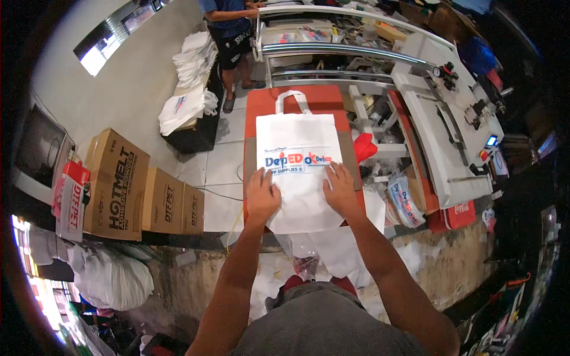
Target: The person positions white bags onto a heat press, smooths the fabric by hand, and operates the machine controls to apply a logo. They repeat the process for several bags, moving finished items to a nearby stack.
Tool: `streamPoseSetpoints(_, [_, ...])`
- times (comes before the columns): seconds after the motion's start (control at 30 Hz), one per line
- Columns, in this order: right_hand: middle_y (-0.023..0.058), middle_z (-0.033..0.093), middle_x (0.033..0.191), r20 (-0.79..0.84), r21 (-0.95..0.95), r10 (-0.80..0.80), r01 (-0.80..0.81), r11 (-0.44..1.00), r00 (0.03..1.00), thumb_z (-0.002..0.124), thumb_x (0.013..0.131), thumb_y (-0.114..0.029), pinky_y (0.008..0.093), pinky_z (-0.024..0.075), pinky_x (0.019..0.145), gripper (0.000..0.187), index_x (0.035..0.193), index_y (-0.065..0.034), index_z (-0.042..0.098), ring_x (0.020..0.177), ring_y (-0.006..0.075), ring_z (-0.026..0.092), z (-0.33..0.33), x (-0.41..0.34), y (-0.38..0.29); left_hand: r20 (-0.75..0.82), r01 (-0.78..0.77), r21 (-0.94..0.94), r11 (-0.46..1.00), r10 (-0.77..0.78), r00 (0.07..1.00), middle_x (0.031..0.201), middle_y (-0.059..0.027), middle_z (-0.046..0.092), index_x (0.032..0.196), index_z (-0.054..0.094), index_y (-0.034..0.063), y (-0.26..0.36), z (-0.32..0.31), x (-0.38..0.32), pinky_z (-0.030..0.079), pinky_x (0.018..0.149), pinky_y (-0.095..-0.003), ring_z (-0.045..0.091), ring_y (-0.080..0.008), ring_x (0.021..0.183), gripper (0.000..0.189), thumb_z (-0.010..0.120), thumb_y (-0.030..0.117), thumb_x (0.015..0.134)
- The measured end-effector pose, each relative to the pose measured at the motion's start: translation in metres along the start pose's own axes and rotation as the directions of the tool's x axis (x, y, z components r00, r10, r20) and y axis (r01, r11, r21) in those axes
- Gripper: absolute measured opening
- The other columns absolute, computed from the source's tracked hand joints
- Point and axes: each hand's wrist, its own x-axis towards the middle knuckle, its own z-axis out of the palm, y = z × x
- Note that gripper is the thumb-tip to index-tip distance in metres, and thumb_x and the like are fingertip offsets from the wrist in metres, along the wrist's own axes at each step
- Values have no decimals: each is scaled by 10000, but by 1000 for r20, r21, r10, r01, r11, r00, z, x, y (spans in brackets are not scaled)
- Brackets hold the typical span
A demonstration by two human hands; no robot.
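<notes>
A white fabric tote bag (295,131) lies flat on the red heat-press platen (262,102), its loop handles (292,95) pointing away from me. Blue and red print with lettering crosses its middle. My left hand (262,193) rests on the bag's left edge, fingers spread over the fabric beside the print. On the opposite side my right hand (342,191) lies at the right edge, fingertips just below the print. Neither hand is closed around anything. The bag's lower end hangs past the near side of the platen.
To the left, white bags (193,58) are stacked on a dark stand (196,133), near cardboard boxes (116,187). A person (229,35) stands behind. White press machinery (441,133) with a gauge is at right, beside a red cloth (365,147). A metal roller (347,51) spans the back.
</notes>
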Motion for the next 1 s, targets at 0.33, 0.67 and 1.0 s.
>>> streamPoseSetpoints(0.33, [184, 461, 1446, -19, 33, 21, -21, 999, 1000, 616, 918, -225, 516, 325, 1126, 473, 1332, -6, 552, 1365, 389, 385, 0, -1, -3, -6, -15, -5, 1000, 15, 1000, 1362, -205, 527, 1272, 600, 7, 1, -3, -1, 380, 1076, -515, 468, -418, 1279, 470, 595, 166, 830])
streamPoseSetpoints(0.67, [200, 510, 1388, -154, 228, 75, -38, 973, 985, 630, 905, -173, 506, 332, 1113, 450, 1308, 10, 550, 1313, 391, 437, -18, 4, -2, -135, 52, -238, 970, -86, 987, 1334, -232, 533, 1251, 586, -3, -12, -16, -6, 371, 1083, -499, 473, -408, 1269, 419, 596, 96, 843])
streamPoseSetpoints(1.0, [245, 588, 1249, -576, -411, 215, -508, 757, 788, 595, 954, -228, 496, 415, 1037, 391, 1239, 40, 575, 1194, 411, 530, -283, -93, 250, -200, 552, -51, 832, -550, 811, 1084, -205, 574, 1135, 587, 38, -91, -85, -225, 477, 843, -452, 568, -394, 995, 289, 530, 4, 854])
